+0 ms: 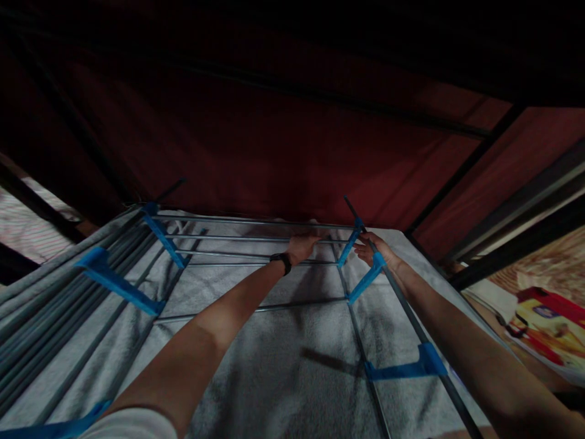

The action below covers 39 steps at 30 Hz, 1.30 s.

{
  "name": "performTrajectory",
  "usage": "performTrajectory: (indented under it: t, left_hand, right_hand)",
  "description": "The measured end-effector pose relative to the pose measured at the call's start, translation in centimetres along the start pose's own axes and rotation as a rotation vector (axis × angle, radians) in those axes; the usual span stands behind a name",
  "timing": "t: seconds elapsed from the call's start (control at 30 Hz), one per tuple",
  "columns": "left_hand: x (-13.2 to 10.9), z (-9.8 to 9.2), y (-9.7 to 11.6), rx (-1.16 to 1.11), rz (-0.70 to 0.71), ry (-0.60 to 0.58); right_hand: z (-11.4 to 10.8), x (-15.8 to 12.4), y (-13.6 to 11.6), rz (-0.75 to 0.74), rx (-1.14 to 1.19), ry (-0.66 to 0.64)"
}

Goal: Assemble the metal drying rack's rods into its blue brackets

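A metal drying rack (256,308) with thin grey rods and blue plastic brackets stands over a grey towel (283,366) spread beneath it. My left hand (300,246), with a black watch on the wrist, reaches to the far rods and rests on one, fingers curled over it. My right hand (377,250) is closed around the rack's right side rail next to a blue bracket (365,277). Both arms stretch forward over the rack.
A dark red fabric wall (292,152) with black frame poles rises behind the rack. The folded left wing of the rack (68,286) slopes down at left. At the right, a colourful box (553,326) lies on a lower surface.
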State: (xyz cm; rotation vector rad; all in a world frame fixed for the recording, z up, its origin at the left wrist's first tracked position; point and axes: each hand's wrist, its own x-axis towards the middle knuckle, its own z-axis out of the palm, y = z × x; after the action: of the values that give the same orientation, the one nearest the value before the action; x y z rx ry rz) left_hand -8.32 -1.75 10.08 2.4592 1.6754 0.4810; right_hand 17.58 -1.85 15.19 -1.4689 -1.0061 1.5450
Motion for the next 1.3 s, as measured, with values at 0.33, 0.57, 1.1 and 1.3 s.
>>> performTrajectory:
  t: [0.33,0.57,1.1,1.3]
  left_hand:
    - [0.1,0.1,-0.4,0.026,0.017,-0.039]
    - [0.2,0.2,-0.7,0.019,0.045,-0.038]
    - [0.2,0.2,-0.1,0.063,0.078,-0.060]
    - [-1.9,-1.0,-0.2,0.067,0.113,0.033]
  right_hand:
    - [0.0,0.6,0.8,0.016,0.028,0.078]
    - [0.5,0.1,0.3,-0.013,0.038,0.066]
    - [0.6,-0.6,0.3,-0.041,0.002,0.035]
    - [-0.8,0.1,0.8,-0.089,-0.187,0.105]
